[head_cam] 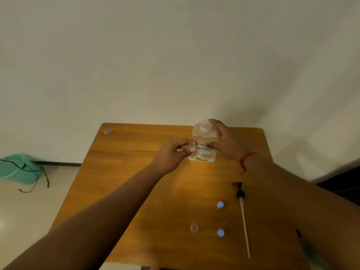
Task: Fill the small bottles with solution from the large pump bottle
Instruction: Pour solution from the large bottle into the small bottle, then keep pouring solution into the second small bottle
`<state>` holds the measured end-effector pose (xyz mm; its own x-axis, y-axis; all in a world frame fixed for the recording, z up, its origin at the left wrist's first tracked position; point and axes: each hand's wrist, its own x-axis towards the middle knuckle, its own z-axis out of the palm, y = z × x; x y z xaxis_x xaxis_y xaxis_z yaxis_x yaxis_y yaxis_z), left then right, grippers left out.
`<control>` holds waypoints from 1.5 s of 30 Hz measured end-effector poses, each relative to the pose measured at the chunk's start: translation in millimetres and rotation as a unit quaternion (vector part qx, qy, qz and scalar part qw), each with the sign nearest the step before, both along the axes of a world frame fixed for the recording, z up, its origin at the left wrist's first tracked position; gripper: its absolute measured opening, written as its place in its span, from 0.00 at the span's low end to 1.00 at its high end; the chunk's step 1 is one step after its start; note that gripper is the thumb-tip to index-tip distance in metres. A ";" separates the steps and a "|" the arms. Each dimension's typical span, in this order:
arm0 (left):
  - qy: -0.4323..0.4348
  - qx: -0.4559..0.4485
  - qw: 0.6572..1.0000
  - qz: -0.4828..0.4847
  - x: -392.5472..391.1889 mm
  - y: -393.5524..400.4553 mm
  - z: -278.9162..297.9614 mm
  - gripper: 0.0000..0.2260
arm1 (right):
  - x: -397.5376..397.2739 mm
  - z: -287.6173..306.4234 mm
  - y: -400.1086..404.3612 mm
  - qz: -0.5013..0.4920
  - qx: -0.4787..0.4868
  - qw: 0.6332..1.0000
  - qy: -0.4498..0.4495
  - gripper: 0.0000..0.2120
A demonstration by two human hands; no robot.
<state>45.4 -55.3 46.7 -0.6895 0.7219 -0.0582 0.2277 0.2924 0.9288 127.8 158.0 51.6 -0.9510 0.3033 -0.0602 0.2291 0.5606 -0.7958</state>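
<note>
The left hand (172, 153) pinches a small clear bottle (191, 152) between thumb and fingertips, its open mouth up, held just above the counter (120, 172). Touching it on the far right side is the large bottle (204, 145), which the right hand (224, 141) grips around its body, fingers curled over the shoulder near the open neck. The large bottle holds clear liquid, carries a handwritten label, and has no pump on it; whether its base rests on the counter or is slightly lifted cannot be told. A red thread (246, 158) circles the right wrist.

Nearer the person, under the right forearm, the black pump head with its long white tube (243, 213) lies flat on the counter. Just left of the tube sit two blue caps (220, 205), one (220, 233) closer to the person than the other. Left of the nearer cap stands a second small clear bottle (194, 228), uncapped. Beyond the left hand, at the counter's far left corner, lies a small bluish scrap (107, 131). On the floor to the left sits a green bucket (19, 168) beside a dark cord (37, 182).
</note>
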 end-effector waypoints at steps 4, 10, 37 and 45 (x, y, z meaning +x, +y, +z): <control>0.002 -0.034 0.999 -0.005 15.0 -7.4 -47.4 0.12 | 0.1 -32.1 -9.6 0.004 -0.015 1.000 -0.017 0.38; -0.025 -0.060 0.998 -0.017 38.7 -14.1 -106.5 0.11 | -0.6 -68.6 -15.9 0.008 -0.029 0.998 -0.058 0.39; -0.004 -0.137 0.984 -0.110 67.9 -20.5 -184.1 0.15 | -3.8 -115.3 -2.7 0.028 -0.098 0.992 -0.071 0.45; 0.003 -0.143 0.983 -0.117 68.3 -21.9 -182.9 0.17 | 3.1 -122.9 -2.4 -0.003 -0.124 0.989 -0.078 0.51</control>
<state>113.7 -77.3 -136.2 -0.5070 0.8158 -0.2781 0.3249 0.4797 0.8150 131.0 155.6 -71.3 -0.9227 0.2654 -0.2795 0.3624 0.3504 -0.8636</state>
